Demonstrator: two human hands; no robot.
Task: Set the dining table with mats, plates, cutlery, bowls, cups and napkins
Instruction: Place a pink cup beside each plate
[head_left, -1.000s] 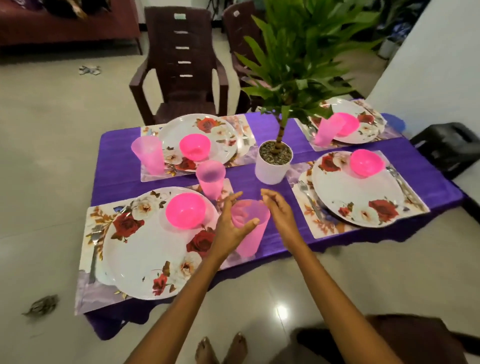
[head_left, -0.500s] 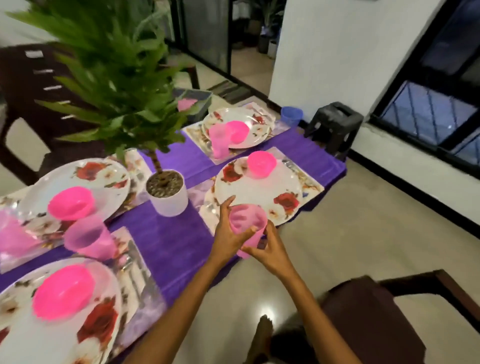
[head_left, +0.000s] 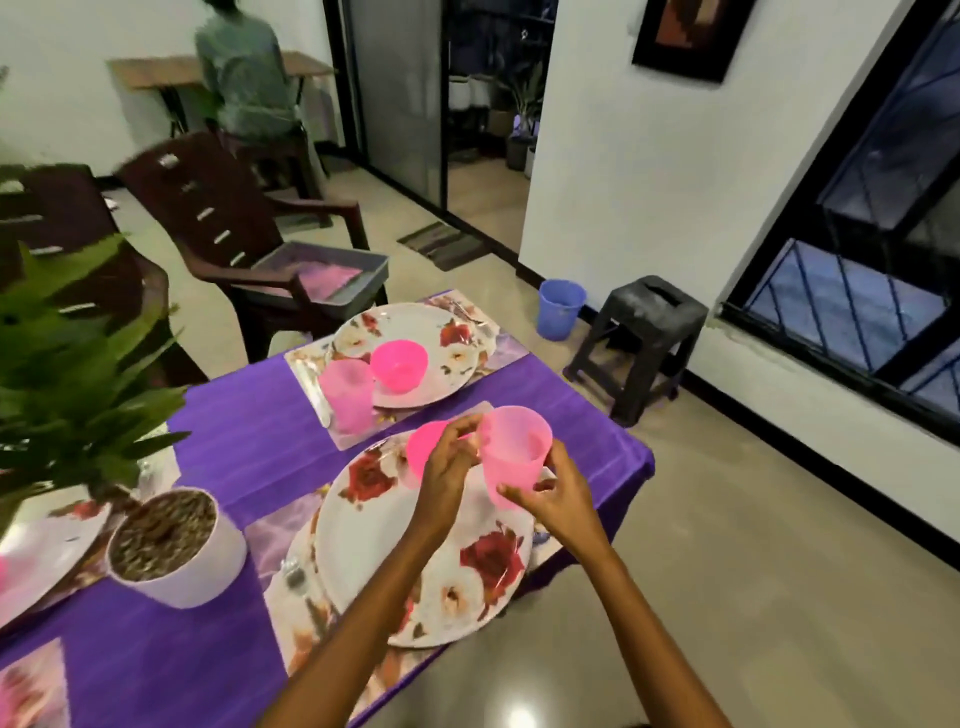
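Note:
I hold a translucent pink cup (head_left: 515, 453) upright in the air above the near floral plate (head_left: 415, 540). My right hand (head_left: 550, 493) grips its lower part from the right, and my left hand (head_left: 448, 470) pinches its rim from the left. A pink bowl (head_left: 423, 451) on that plate is half hidden behind my left hand. The far setting has a floral plate (head_left: 447, 358), a pink bowl (head_left: 399, 364) and another pink cup (head_left: 347, 396) on a mat. Cutlery (head_left: 293, 571) lies left of the near plate.
A white pot (head_left: 176, 551) with a leafy plant (head_left: 67, 364) stands at the table's middle on the purple cloth (head_left: 249, 452). Brown chairs (head_left: 218, 228) stand behind, one bearing a grey tray (head_left: 327, 270). A black stool (head_left: 644, 338) and blue bucket (head_left: 560, 307) sit by the wall. A person (head_left: 244, 78) stands far back.
I have carried the pink cup from the left setting across to the right end of the table, over the near right plate. My right hand has shifted to grip its lower part.

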